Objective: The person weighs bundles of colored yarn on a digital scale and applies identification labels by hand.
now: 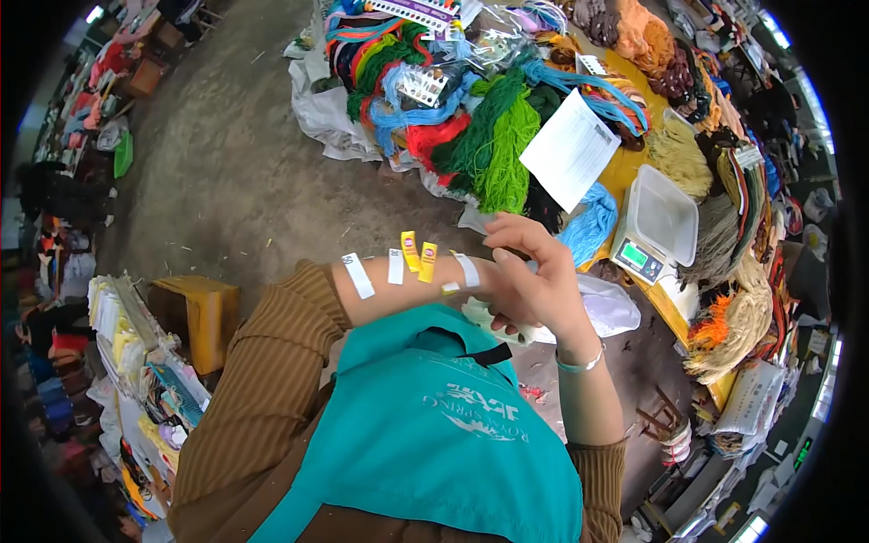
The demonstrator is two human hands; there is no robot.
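Far left, your left forearm (398,294) runs across, sleeve pushed up. Labels stuck on it in a row, long axes mostly across the arm: two white labels (358,276) (396,267), then yellow labels (410,252) (427,262) side by side, then the wrist label (466,270), white, slightly tilted. That last one is the closest to your right hand (545,279), just left of its thumb and fingertips, apart from them.

Your left hand (503,290) is mostly behind the right one; can't tell its opening or whether it holds anything. Right hand: fingers loosely curved, small gap to the thumb, nothing visible between them. It's over the left hand; contact unclear.

Past it, the table (665,310): green yarn (507,149) and blue yarn (590,226) hang at its left edge, paper sheet (570,149) lies over yarn, scale (638,259) with clear tray (662,215) sits by the edge nearest you.
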